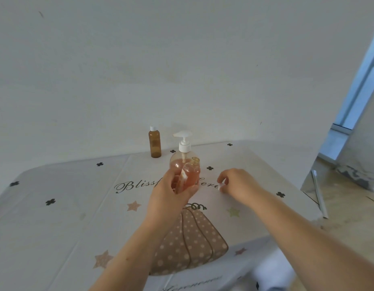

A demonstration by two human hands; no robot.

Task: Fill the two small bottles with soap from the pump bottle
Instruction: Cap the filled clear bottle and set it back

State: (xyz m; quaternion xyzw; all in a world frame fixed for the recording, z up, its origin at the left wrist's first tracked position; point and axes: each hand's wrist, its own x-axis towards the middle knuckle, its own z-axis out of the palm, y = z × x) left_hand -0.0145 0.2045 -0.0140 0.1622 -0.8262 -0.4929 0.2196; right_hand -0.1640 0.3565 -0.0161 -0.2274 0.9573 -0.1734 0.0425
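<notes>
Nearest me lies the pumpkin tablecloth (56, 227). Past it my left hand (171, 192) curls round the open small bottle (191, 175), tilted, right in front of the pump bottle (183, 152). At three o'clock my right hand (236, 183) pinches what looks like its white cap (221, 185), low over the cloth. I'd park the cap, then seat the bottle's mouth under the spout (178, 134) before pressing. A capped brown bottle (154, 144) waits at eleven o'clock.

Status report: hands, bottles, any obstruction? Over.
Left hand grips uncapped small bottle, tilted, pink inside. Right hand pinches white cap near the table. Amber bottle capped, upright, beside pump bottle. Nothing blocking.
</notes>
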